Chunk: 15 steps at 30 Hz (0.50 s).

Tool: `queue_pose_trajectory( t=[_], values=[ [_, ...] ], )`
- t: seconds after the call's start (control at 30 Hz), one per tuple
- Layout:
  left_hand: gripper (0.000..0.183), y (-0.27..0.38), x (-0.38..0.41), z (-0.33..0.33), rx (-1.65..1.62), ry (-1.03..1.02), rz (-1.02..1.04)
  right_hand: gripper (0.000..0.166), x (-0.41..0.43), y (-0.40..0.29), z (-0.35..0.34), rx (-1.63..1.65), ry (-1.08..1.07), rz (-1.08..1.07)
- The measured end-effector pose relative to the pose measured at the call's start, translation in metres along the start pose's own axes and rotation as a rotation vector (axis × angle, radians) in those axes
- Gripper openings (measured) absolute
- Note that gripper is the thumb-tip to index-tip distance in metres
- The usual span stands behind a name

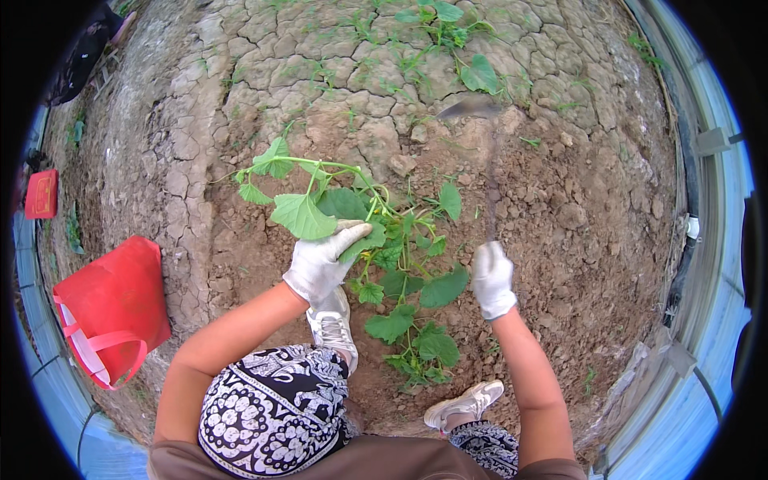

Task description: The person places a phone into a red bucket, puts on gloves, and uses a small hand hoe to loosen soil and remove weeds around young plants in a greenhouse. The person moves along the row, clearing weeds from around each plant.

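Observation:
My left hand (318, 264), in a white glove, lifts the leafy end of a melon-like vine (327, 163), with its thumb over a leaf and its fingers beneath. Yellow flowers show among the leaves near that hand. The rest of the plant (435, 345) spreads over the soil between my two shoes. In my right hand (493, 279), also gloved, is the handle of a hoe (492, 186). The hoe points away from me, and its metal blade (471, 108), blurred, is over the soil at the border of loose and cracked ground.
Beyond the blade grows another vine (480, 73) amid small weeds on cracked soil (288, 66). To the left stands a red tote bag (120, 294), with a red packet (41, 194) farther off. Plastic sheeting (714, 198) and a dark pipe line the right edge. Another person's dark clothing (84, 57) shows at upper left.

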<state>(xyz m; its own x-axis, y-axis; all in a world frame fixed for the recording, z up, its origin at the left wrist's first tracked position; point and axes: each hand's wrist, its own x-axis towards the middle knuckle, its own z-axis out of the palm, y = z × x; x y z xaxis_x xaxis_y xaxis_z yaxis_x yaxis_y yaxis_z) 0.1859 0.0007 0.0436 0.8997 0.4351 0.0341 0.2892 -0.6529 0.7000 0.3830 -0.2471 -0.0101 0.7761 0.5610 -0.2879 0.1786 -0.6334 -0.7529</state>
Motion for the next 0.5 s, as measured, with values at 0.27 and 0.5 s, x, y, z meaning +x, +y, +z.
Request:
queue_pose_trajectory(
  t=[0.27, 0.5],
  values=[
    [0.038, -0.012, -0.015, -0.001, -0.004, 0.071, 0.026, 0.032, 0.024, -0.007, 0.003, -0.037, -0.136, 0.02],
    [0.042, 0.002, -0.003, 0.003, 0.032, -0.003, 0.025, 0.033, 0.061, 0.059, 0.028, -0.636, -0.17, -0.094]
  ],
)
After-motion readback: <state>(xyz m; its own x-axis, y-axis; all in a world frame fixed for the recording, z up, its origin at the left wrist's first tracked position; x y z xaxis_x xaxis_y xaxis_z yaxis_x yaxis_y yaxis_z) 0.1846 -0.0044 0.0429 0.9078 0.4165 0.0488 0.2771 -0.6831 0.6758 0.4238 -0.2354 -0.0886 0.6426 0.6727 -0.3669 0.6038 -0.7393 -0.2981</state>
